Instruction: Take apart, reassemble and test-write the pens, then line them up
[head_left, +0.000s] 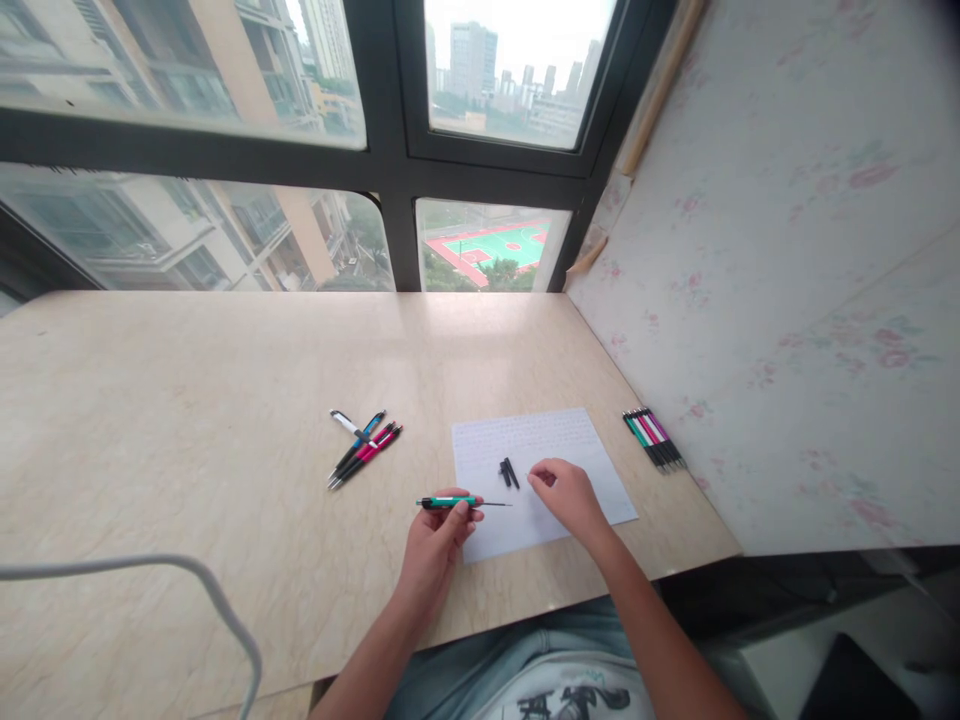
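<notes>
The left hand (439, 540) pinched a teal pen (448, 502), seemingly a refill jutting beyond the grip. The right hand (570, 492) curled near black parts (509, 472); its hold was unclear.

No writing on this desk that we can read.
We see faint rows of marks across the sheet of paper (574, 435), too small and pale for us to make out a single word. The dark print on the shirt (570, 697) at the bottom edge is cut off and blurred, so we cannot tell its letters. The green pen (448, 502) in our left hand (439, 540), the loose pens (366, 448) further left and the row of pens (654, 438) by the wall are too small for us to read any brand or label.
</notes>
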